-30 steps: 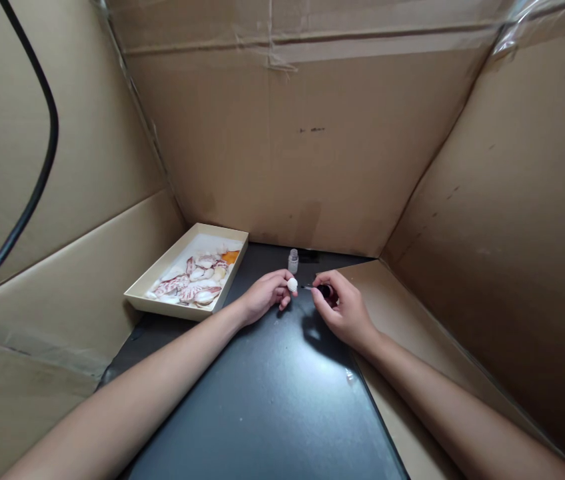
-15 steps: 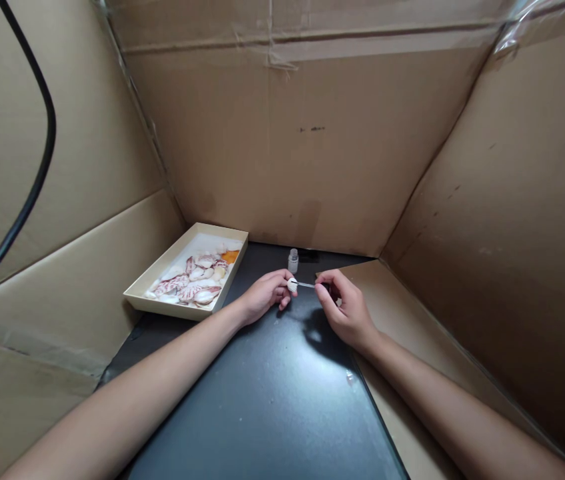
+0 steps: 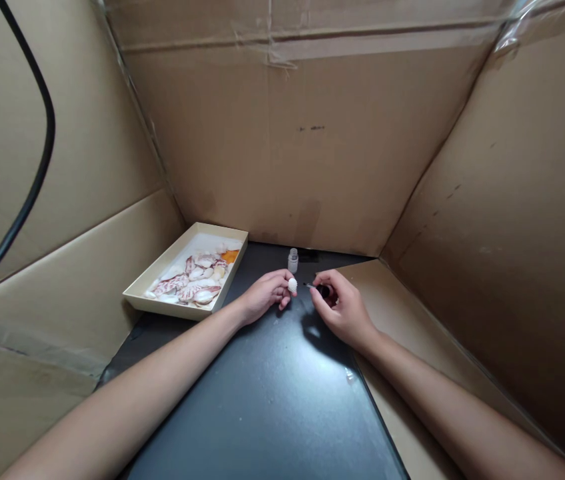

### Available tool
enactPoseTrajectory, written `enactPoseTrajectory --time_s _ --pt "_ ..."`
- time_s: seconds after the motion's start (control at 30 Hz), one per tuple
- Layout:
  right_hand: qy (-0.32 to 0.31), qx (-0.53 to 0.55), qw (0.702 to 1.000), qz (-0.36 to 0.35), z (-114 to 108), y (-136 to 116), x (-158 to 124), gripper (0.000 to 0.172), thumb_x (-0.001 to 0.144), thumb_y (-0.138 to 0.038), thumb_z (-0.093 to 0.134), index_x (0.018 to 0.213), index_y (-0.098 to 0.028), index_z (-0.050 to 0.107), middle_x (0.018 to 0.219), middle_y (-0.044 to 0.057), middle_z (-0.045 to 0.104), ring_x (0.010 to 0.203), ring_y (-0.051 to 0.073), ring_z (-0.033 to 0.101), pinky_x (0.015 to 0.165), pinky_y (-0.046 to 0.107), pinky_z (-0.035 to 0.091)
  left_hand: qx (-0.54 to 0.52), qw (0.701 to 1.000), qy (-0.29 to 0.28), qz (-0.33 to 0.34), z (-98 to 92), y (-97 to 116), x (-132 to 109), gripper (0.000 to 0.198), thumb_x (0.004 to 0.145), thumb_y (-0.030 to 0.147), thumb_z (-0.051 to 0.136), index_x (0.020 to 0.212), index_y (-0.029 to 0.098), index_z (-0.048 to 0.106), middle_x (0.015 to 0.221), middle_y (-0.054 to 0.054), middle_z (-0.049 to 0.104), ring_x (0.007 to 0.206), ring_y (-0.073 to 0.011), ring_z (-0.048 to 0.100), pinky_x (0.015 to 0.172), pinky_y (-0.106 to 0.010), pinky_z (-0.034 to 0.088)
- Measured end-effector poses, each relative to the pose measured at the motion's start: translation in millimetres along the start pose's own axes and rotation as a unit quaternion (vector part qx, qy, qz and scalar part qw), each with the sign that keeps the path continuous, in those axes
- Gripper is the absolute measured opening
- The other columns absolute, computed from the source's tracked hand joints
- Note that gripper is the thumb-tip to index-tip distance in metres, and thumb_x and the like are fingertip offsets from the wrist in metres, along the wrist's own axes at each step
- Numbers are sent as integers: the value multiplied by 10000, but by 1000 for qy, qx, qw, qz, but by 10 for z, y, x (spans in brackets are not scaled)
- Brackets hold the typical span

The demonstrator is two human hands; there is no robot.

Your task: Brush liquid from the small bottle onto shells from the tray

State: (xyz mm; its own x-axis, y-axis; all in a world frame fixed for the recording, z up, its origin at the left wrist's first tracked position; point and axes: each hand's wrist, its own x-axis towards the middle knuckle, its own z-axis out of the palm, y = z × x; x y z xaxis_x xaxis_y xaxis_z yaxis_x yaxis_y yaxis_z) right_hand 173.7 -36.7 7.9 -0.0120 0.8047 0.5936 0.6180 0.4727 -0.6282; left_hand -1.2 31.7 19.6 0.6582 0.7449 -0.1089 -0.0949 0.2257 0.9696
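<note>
Between the fingertips of my left hand point(image 3: 268, 293) is a small white ribbed shell point(image 3: 292, 285), held up over the dark table. My right hand point(image 3: 341, 303) faces it from the right, its thumb and fingers closed on a small brush point(image 3: 308, 285) with a dark, cap-like handle partly hidden by the fingers. The brush's dark tip points left at the shell, and a short gap separates the two. Just beyond my left fingertips stands a small clear bottle point(image 3: 293, 262), upright and uncapped.
A shallow cream tray point(image 3: 135, 293) of assorted shells sits at the left, several of them striped. Cardboard walls point(image 3: 282, 153) enclose the dark table point(image 3: 262, 393) at the back and sides. A cardboard sheet point(image 3: 387, 287) lies on the right; a black cable point(image 3: 47, 147) hangs upper left.
The brush tip, earlier against the shell, has drawn back to the right. The shell has turned slightly, showing its ribbed face; my left hand has stayed in place.
</note>
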Motion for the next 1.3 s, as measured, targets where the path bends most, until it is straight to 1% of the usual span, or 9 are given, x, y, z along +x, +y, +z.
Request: enactPoseTrajectory --time_s 0.17,0.3,0.47,0.63,0.8,0.93,1.1,1.2,1.3 --pt "-10 38 999 4 -6 -3 -1 98 913 -277 477 878 -203 531 732 -5 532 593 121 473 562 234 389 6 1000 5 -1 8 9 -5 111 695 193 483 798 158 461 713 -2 562 512 -67 476 482 -183 338" --pt "3 3 1000 6 2 4 1 81 870 -282 544 862 -202 539 716 -9 521 578 120 451 548 235 377 9 1000 6 -3 15 21 -10 109 690 186 479 793 158 457 714 2 554 507 -65 474 484 -187 338" --pt "-5 43 999 16 7 17 -5 89 900 -286 492 897 -204 527 721 -12 527 568 117 458 538 233 377 8 1000 5 -4 18 28 -15 112 689 188 483 793 159 455 717 1 555 512 -65 476 486 -187 338" --pt "13 16 1000 13 10 28 -10 70 871 -265 539 895 -200 528 712 -18 507 583 117 443 551 229 370 9 1000 4 -3 17 23 -13 118 688 193 485 797 160 454 715 4 550 513 -65 477 490 -187 342" --pt "-14 39 999 11 6 22 -7 65 891 -258 523 914 -197 526 714 -20 513 568 108 441 537 221 365 4 1000 2 -4 9 14 -3 127 683 194 489 801 158 455 718 0 563 511 -68 479 487 -187 342" --pt "-1 19 1000 3 -4 6 -2 54 885 -240 527 857 -194 535 733 -10 524 598 112 449 563 224 369 -3 1000 -3 -2 -2 4 4 115 681 184 479 791 156 458 702 0 564 501 -71 475 482 -193 343" --pt "-20 38 999 8 -5 3 1 70 896 -257 515 868 -194 531 704 -19 508 567 107 443 539 219 366 -9 1000 -7 3 -7 3 5 113 680 179 480 789 152 466 696 -5 574 499 -74 476 485 -199 353" --pt "3 11 1000 5 -2 5 1 57 870 -248 548 860 -192 542 712 -16 512 579 110 437 545 221 363 -3 1000 -8 5 -7 7 4 112 675 177 481 783 148 476 666 4 556 493 -74 472 486 -201 361" --pt "3 36 999 3 -1 6 -4 84 900 -255 502 851 -193 531 715 -13 515 579 110 446 545 223 365 3 1000 -6 8 -7 6 3 115 668 170 482 781 148 479 661 8 546 501 -75 477 485 -197 358"
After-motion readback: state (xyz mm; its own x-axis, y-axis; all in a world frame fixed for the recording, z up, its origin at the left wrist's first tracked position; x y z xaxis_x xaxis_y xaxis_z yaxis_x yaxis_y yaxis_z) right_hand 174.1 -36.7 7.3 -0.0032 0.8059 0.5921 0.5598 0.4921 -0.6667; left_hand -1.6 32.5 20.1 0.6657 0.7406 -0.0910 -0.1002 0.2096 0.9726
